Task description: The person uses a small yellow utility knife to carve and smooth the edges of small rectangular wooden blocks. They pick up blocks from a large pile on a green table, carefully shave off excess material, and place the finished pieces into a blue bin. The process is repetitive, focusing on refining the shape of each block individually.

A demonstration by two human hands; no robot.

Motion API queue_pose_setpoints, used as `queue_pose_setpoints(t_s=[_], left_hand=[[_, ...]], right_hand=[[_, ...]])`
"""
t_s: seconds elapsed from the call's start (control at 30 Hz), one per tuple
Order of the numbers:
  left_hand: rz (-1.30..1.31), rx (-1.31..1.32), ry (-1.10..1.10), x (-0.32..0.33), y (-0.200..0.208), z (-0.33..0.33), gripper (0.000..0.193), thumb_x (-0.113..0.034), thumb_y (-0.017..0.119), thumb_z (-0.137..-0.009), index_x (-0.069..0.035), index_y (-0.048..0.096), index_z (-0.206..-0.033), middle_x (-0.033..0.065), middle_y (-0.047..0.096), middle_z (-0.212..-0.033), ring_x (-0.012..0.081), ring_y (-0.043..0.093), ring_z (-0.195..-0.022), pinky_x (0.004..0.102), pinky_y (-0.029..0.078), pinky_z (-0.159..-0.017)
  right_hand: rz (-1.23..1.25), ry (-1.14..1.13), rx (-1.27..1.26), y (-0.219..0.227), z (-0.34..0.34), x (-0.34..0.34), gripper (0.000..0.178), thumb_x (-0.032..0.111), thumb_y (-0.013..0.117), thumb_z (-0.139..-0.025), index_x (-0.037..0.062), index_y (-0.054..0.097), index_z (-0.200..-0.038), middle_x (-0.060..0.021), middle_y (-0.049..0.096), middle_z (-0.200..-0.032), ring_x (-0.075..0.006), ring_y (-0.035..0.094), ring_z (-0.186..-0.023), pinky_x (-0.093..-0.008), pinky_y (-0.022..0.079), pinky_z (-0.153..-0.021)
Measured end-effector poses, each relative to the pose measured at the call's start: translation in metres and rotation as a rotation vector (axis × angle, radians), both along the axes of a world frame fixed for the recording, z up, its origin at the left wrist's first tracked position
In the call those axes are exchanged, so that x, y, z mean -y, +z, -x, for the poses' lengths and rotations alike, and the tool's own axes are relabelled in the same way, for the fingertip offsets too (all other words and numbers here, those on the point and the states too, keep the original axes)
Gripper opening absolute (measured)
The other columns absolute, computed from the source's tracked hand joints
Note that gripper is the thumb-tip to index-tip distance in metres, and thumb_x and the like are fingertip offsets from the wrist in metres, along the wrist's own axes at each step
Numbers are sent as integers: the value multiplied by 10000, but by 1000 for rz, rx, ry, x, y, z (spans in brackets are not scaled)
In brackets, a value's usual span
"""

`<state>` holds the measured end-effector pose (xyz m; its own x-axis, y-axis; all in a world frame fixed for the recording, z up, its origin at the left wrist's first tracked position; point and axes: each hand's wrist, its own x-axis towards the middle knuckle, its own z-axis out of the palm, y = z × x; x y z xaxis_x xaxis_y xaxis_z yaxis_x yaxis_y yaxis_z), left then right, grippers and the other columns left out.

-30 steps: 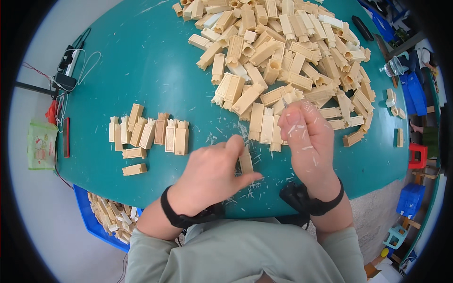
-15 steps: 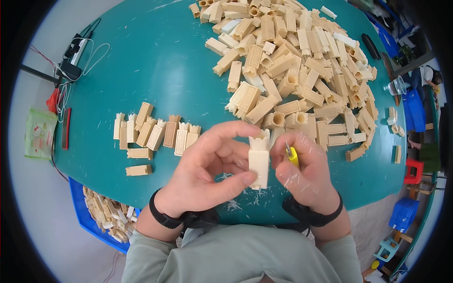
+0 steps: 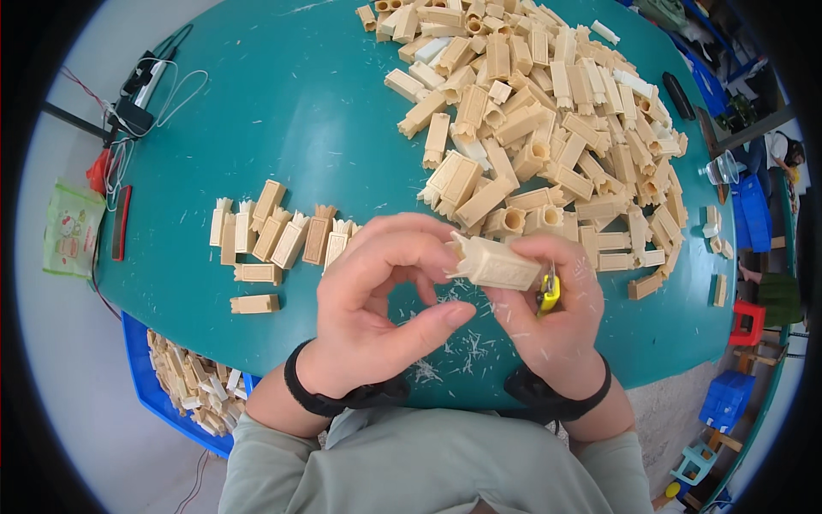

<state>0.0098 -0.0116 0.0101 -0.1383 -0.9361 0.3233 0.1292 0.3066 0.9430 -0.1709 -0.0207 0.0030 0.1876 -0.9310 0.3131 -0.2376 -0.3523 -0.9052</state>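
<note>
Over the table's near edge, a cream rectangular hollow piece (image 3: pixel 499 264) with a jagged, crown-like end lies tilted almost sideways between my hands. My right hand (image 3: pixel 561 317) grips its plain end between thumb and fingers. Tucked in that same hand is a small yellow-handled blade tool (image 3: pixel 549 295), partly hidden by the fingers. My left hand (image 3: pixel 377 300) is open, thumb and index finger apart. Its index fingertip is at the jagged end, but whether it touches I cannot tell. Thin pale shavings (image 3: pixel 471 347) lie on the table below and cling to my right hand.
A large heap of similar pieces (image 3: pixel 531 120) covers the far right of the green table (image 3: pixel 282 120). A smaller group (image 3: pixel 270 231) lies left of my hands. At lower left stands a blue bin (image 3: pixel 152 390) of pieces. A power strip (image 3: pixel 141 94) with cables sits far left.
The cream piece has turned from upright to nearly sideways, its jagged end now toward my left hand. It has passed from my left fingers into my right hand, and my left grip has opened.
</note>
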Motion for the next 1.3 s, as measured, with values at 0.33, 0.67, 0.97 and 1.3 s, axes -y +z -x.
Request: queue_pose_setpoints(t_s=[0.33,0.67,0.97,1.3], left_hand=[[-52,-146,-25,-4,-4,4,223,125,585,-754,78,556,-969,188,526,-1095,178,589,-918,265,526,-776],[-58,-146,40,-7,-3,4,199,115,617,-730,63,597,-921,190,553,-1072,170,603,-857,252,517,-710],[451,329,327,-8,-5,6,235,72,688,-670,8,598,-878,201,551,-1046,242,615,-847,298,534,-699],[474,423,306,-11,-6,8,247,52,698,-674,1,612,-900,199,547,-1067,257,599,-889,297,544,-718]], right_hand=[[-152,82,92,13,5,-1,405,29,753,-642,39,565,-1000,-97,591,-892,-202,575,-790,-280,465,-682],[110,57,44,11,11,5,406,116,729,-700,14,527,-1038,-118,553,-869,-227,537,-758,-290,439,-682],[166,206,-109,9,5,-2,238,208,649,-788,31,523,-884,-117,535,-775,-249,532,-627,-301,432,-528],[159,178,-134,10,0,-3,201,179,679,-761,40,543,-811,-89,536,-711,-219,530,-559,-290,414,-455]])
